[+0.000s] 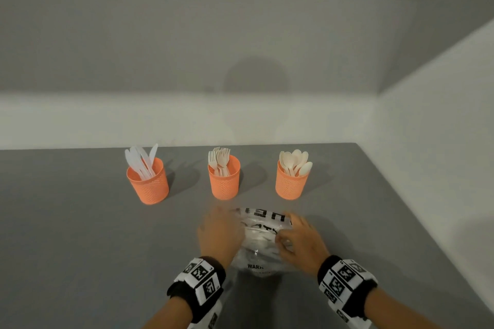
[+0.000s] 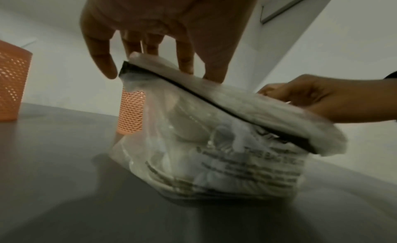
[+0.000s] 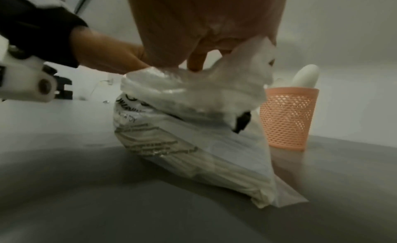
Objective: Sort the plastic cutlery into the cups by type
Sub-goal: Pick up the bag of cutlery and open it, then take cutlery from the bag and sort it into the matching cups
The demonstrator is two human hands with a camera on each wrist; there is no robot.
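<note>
Three orange mesh cups stand in a row: knives in the left cup [image 1: 147, 181], forks in the middle cup [image 1: 224, 179], spoons in the right cup [image 1: 292, 181]. In front of them a clear plastic bag [image 1: 260, 246] with black print sits on the grey table, white cutlery showing faintly through it. My left hand [image 1: 222, 230] is at the bag's left side, its fingers [image 2: 184, 59] reaching straight down to the top edge. My right hand [image 1: 296, 240] pinches the bag's top flap [image 3: 214, 87] and holds it lifted. The bag's inside is hidden.
The grey table [image 1: 80, 235] ends at a white wall behind the cups and at its right edge [image 1: 427, 222]. Open tabletop lies left of the bag and in front of the cups. In the left wrist view, two cups [image 2: 12, 80] [image 2: 131, 110] stand beyond the bag.
</note>
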